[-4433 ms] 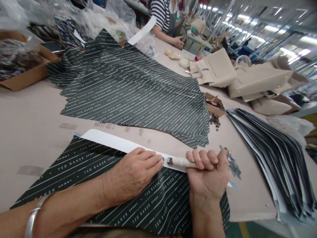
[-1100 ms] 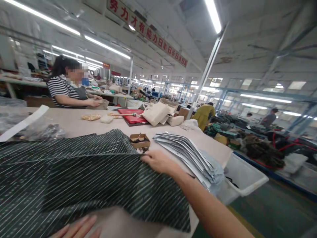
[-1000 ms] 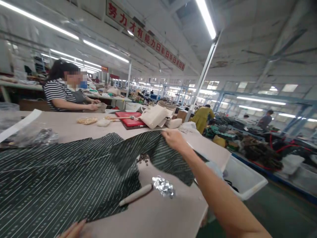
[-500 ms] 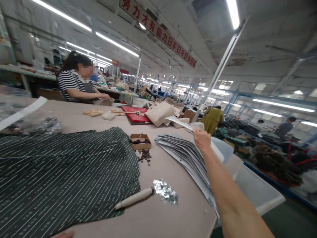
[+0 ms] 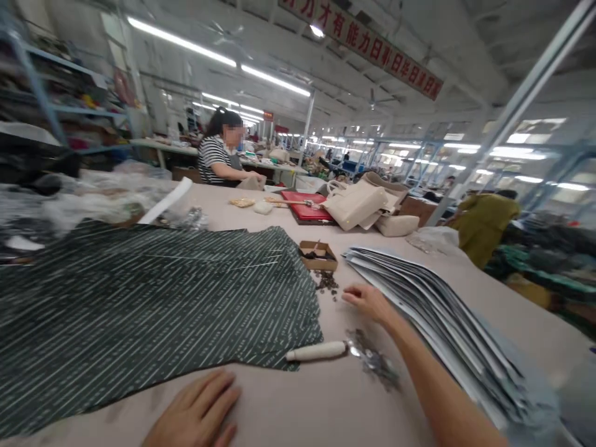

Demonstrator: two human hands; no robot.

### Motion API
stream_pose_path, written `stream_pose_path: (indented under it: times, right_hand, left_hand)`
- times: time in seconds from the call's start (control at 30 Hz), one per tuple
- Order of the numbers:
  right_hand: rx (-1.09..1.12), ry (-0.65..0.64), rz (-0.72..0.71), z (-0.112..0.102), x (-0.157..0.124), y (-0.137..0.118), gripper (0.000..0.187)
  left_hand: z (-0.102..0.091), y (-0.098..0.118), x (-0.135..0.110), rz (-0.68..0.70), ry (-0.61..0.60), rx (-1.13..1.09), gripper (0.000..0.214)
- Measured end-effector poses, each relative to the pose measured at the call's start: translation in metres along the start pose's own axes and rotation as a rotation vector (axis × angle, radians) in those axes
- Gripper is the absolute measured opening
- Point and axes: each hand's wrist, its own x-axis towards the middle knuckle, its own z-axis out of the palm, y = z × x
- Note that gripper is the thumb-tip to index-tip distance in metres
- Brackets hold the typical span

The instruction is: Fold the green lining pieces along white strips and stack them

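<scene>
My left hand lies palm down on the table at the near edge of a dark sheet with pale stripes, its fingers stretched out. Nothing shows in it. My right hand hovers over or near the table, beside small dark metal pieces, with fingers partly bent and apart and nothing visible in them. Right of it is a fanned stack of grey and white sheets. Below it lie a pale-handled tool and a heap of shiny metal pieces.
A small cardboard box with dark items stands beyond the dark pieces. Farther back are a red folded piece and cream bags. Clear plastic bags crowd the left. A person in stripes works across the table.
My right hand has released a pale sheet at the stack and moved left, nearer the dark pieces. The view has turned left, and more of my left hand shows.
</scene>
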Motion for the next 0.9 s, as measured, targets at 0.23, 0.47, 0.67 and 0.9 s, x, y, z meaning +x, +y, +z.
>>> stream_pose_path:
  times: [0.23, 0.47, 0.67, 0.9]
  right_hand:
    - [0.168, -0.094, -0.034, 0.037, 0.004, -0.022, 0.034]
    - [0.171, -0.033, 0.060, 0.016, -0.009, -0.019, 0.041]
    - [0.681, 0.205, 0.357, 0.001, -0.065, -0.025, 0.049]
    - [1.174, 0.326, 0.645, 0.006, -0.150, -0.047, 0.059]
  left_hand:
    - [-0.033, -0.048, 0.027, -0.432, -0.284, -0.018, 0.025]
    - [-0.034, -0.151, 0.053, -0.706, -0.377, 0.129, 0.038]
    - [-0.034, -0.160, 0.060, -0.769, -0.456, 0.122, 0.031]
    - [-0.039, -0.158, 0.063, -0.853, -0.444, 0.044, 0.028]
